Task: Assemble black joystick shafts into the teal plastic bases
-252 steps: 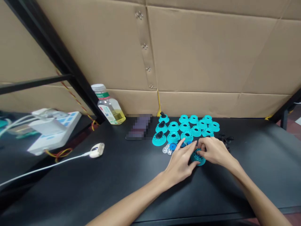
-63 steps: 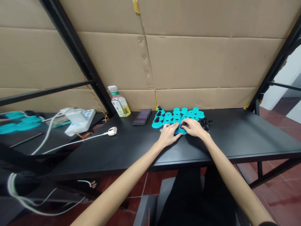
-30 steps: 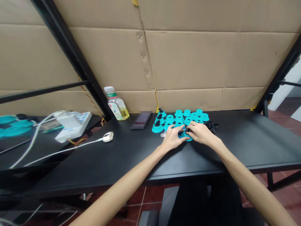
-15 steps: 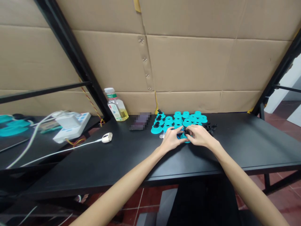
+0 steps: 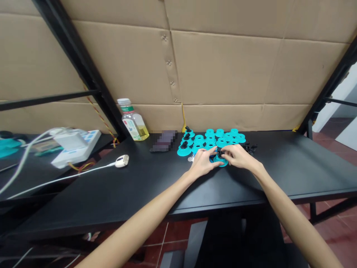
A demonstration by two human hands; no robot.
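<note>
Near the middle of the black table, my left hand (image 5: 203, 161) grips the edge of a teal flanged ring (image 5: 221, 162) between thumb and fingers. My right hand (image 5: 237, 156) pinches a small black plastic part (image 5: 220, 153) at the top of that ring. Whether the part is seated in it I cannot tell, since fingers cover some of it. Behind my hands lie several more teal rings (image 5: 222, 141). On the left, a few teal rings (image 5: 184, 150) carry black parts on top. A pile of small black parts (image 5: 252, 147) lies beyond my right hand.
A bottle of yellow liquid (image 5: 134, 123) and a blurred dark flat object (image 5: 164, 141) stand at the back left. A white cable ends in a small cream-coloured device (image 5: 122, 161). A white power strip (image 5: 75, 152) lies farther left. Cardboard panels (image 5: 223, 74) rise behind the table (image 5: 139, 193).
My right hand has lifted slightly off the teal ring, so more of the ring and the black part shows. My left hand keeps its hold. The whole view has shifted a little.
</note>
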